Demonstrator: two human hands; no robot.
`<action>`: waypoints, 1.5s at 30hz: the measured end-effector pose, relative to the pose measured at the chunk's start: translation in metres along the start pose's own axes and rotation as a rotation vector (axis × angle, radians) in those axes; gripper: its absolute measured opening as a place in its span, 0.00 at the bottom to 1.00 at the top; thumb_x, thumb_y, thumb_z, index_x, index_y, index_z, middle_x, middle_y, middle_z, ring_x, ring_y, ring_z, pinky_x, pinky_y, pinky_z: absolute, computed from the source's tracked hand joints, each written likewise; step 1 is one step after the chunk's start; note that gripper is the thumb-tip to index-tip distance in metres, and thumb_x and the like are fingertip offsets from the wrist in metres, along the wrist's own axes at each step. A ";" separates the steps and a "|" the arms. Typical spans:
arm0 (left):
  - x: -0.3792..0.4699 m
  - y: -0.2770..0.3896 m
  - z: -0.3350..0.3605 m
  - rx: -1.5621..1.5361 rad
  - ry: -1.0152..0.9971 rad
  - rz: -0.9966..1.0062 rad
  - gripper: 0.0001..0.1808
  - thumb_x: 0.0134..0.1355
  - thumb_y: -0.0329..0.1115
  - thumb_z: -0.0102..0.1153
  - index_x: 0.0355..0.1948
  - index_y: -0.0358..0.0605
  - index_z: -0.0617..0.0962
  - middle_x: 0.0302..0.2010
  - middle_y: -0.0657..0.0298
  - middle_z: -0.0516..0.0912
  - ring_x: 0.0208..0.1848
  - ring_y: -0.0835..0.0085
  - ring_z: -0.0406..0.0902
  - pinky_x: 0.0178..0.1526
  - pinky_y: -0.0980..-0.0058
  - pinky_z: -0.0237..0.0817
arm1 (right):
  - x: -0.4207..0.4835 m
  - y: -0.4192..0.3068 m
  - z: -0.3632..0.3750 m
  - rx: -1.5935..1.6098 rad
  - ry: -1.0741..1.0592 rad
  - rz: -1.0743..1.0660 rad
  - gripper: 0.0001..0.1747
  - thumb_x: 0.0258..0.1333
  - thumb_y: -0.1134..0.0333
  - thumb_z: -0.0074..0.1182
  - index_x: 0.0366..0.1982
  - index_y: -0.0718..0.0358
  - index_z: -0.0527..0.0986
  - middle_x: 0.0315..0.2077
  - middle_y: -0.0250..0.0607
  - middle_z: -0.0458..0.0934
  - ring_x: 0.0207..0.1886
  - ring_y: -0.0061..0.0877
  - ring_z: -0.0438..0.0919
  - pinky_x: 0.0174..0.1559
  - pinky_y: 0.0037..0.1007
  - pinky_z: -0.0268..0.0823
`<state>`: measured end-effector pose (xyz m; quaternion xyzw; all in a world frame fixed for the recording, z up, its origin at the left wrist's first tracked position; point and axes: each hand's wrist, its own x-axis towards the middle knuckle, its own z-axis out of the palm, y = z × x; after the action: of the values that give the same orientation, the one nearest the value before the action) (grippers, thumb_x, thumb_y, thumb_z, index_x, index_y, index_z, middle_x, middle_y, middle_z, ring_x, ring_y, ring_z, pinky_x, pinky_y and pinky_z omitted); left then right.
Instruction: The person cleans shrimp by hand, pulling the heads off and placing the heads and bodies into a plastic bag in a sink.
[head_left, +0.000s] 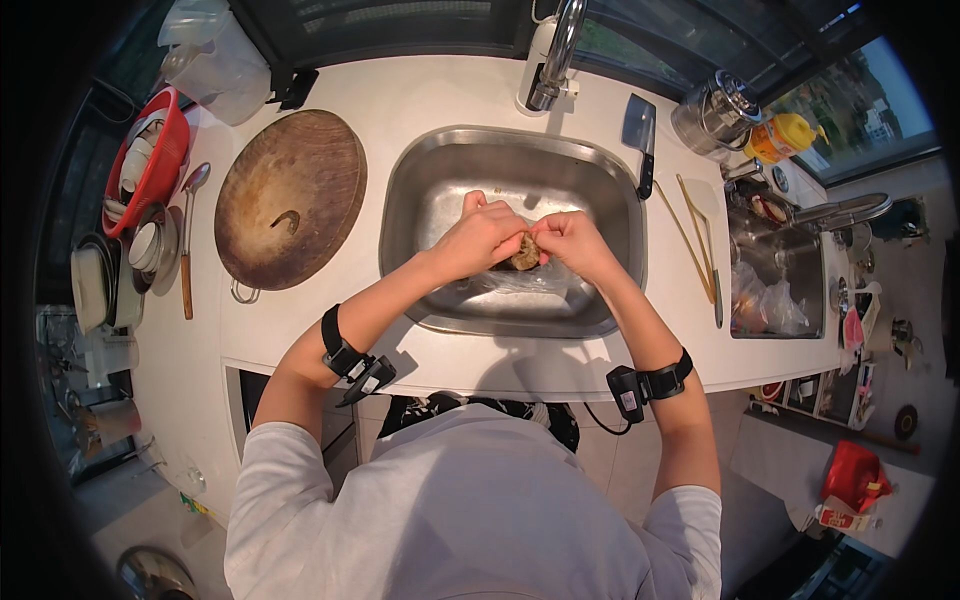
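Observation:
Over the stainless steel sink basin (450, 169), my left hand (482, 238) and my right hand (576, 244) meet with fingertips pinched together. Between them is a brown, lumpy food item (526, 255), its exact kind unclear. Both hands grip it at its upper edge, and my fingers hide part of it. A clear plastic bag (525, 282) hangs just beneath and around the item, above the basin floor. Whether the fingertips also pinch the bag's film cannot be seen.
To the left lies a round wooden chopping board (300, 187) with a small curved brown piece (285, 220) on it. A cleaver (639, 127), chopsticks (686, 244) and a spatula (705, 206) lie right of the basin. The faucet (559, 64) stands behind; a second sink (776, 251) is farther right.

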<state>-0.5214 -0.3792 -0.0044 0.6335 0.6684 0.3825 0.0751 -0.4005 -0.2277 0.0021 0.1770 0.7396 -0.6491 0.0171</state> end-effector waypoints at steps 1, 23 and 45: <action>-0.001 -0.002 0.000 0.002 0.002 -0.003 0.03 0.54 0.30 0.52 0.28 0.46 0.77 0.24 0.67 0.75 0.32 0.72 0.72 0.47 0.67 0.47 | 0.000 0.001 0.002 0.087 0.013 0.040 0.07 0.49 0.75 0.50 0.26 0.71 0.77 0.18 0.35 0.75 0.20 0.16 0.72 0.24 0.19 0.64; 0.010 0.009 0.022 0.149 0.308 -0.106 0.10 0.49 0.30 0.61 0.35 0.43 0.80 0.31 0.60 0.80 0.36 0.62 0.75 0.44 0.65 0.62 | 0.013 -0.004 0.028 0.044 0.564 -0.070 0.10 0.51 0.72 0.51 0.28 0.74 0.77 0.20 0.40 0.80 0.22 0.17 0.78 0.27 0.20 0.70; 0.013 -0.005 0.017 0.030 0.215 -0.206 0.06 0.50 0.30 0.55 0.22 0.37 0.75 0.22 0.52 0.77 0.28 0.53 0.74 0.36 0.61 0.64 | 0.002 -0.002 0.026 -0.308 0.497 -0.339 0.07 0.49 0.70 0.54 0.28 0.67 0.78 0.17 0.44 0.76 0.18 0.22 0.74 0.24 0.24 0.65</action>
<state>-0.5180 -0.3603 -0.0147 0.5181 0.7398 0.4281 0.0325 -0.4083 -0.2529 -0.0007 0.1996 0.8295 -0.4603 -0.2455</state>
